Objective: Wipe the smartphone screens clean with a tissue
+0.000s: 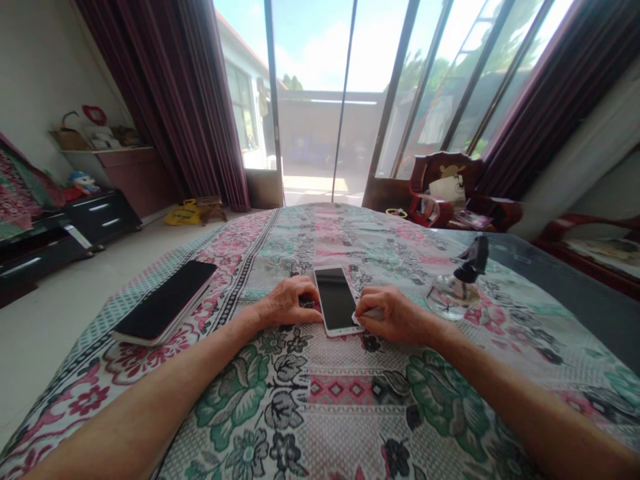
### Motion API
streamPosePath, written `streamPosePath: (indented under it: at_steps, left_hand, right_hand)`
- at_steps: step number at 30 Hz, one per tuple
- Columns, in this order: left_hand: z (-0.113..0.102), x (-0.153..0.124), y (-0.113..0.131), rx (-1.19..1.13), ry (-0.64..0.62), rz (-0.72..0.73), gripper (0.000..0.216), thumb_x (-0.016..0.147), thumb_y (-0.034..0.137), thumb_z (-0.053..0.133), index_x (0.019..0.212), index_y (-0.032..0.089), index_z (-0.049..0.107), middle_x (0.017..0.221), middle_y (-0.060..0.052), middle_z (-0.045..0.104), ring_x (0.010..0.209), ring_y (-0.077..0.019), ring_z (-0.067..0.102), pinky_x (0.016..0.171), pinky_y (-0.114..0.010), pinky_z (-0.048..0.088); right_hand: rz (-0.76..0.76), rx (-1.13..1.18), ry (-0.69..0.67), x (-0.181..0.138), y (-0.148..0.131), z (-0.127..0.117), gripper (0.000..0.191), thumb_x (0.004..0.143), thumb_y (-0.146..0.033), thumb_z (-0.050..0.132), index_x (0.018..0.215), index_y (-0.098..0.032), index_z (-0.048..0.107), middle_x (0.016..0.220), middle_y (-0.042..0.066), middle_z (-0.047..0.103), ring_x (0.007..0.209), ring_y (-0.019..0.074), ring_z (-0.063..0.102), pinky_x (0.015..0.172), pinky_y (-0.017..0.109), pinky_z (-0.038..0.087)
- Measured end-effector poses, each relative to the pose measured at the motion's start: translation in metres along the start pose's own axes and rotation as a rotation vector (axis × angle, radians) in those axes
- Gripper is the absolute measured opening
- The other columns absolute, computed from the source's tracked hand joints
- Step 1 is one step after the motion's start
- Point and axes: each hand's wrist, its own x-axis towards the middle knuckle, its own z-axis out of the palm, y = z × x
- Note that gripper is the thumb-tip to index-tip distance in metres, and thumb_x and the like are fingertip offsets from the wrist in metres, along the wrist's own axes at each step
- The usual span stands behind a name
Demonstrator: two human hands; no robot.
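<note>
A white-framed smartphone (338, 300) with a dark screen lies face up on the patterned tablecloth. My left hand (290, 301) rests at its left edge, with curled fingers and thumb tip holding that side. At the phone's lower right edge, my right hand (387, 313) is closed around a small white cloth (357, 319), mostly hidden by the fingers. Right of this hand stands a clear spray bottle (453, 293) with a black trigger top. Left of my left forearm lies a black-topped, flat rectangular box (167, 300) with pale sides.
The floral tablecloth (345, 413) covers the rounded table. Beyond it are glass doors (320, 133) between dark curtains (175, 87). A carved wooden chair (445, 183) holding a pale bag stands at right. A black drawer cabinet (103, 217) and a yellow bag (183, 213) are at left.
</note>
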Motion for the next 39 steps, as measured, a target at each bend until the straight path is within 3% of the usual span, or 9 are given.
streamPosePath:
  at_steps: [10, 16, 23, 39]
  left_hand:
    - [0.002, 0.0, -0.001, 0.001, 0.002, -0.029, 0.025, 0.072, 0.038, 0.074, 0.079, 0.015, 0.065, 0.082, -0.002, 0.062, 0.075, -0.0144, 0.058, 0.071, -0.027, 0.046]
    - [0.001, 0.001, 0.003, 0.031, 0.022, -0.028, 0.022, 0.068, 0.033, 0.077, 0.076, 0.017, 0.064, 0.079, 0.0, 0.061, 0.075, -0.0142, 0.056, 0.07, -0.026, 0.045]
    - [0.002, 0.0, -0.001, 0.029, 0.013, -0.03, 0.026, 0.069, 0.038, 0.076, 0.077, 0.016, 0.064, 0.08, -0.001, 0.062, 0.073, -0.014, 0.057, 0.068, -0.027, 0.045]
    - [0.002, 0.001, 0.002, 0.037, 0.017, -0.026, 0.023, 0.069, 0.035, 0.076, 0.075, 0.016, 0.064, 0.077, 0.0, 0.061, 0.074, -0.0144, 0.056, 0.069, -0.027, 0.045]
  right_hand:
    - [-0.091, -0.149, -0.182, 0.002, -0.021, -0.013, 0.02, 0.085, -0.016, 0.048, 0.071, -0.017, 0.062, 0.074, 0.001, 0.052, 0.062, 0.0089, 0.044, 0.058, 0.024, 0.03]
    - [-0.103, -0.265, -0.189, 0.01, -0.041, -0.001, 0.023, 0.088, -0.016, 0.045, 0.069, -0.016, 0.058, 0.076, 0.002, 0.052, 0.063, 0.0094, 0.042, 0.059, 0.026, 0.028]
    - [-0.048, -0.217, -0.189, 0.004, -0.028, -0.01, 0.024, 0.086, -0.016, 0.048, 0.064, -0.016, 0.055, 0.073, 0.001, 0.051, 0.06, 0.0084, 0.041, 0.057, 0.026, 0.026]
    - [-0.088, -0.243, -0.162, 0.009, -0.035, -0.001, 0.023, 0.087, -0.016, 0.046, 0.068, -0.016, 0.058, 0.075, 0.002, 0.052, 0.063, 0.0092, 0.042, 0.058, 0.026, 0.027]
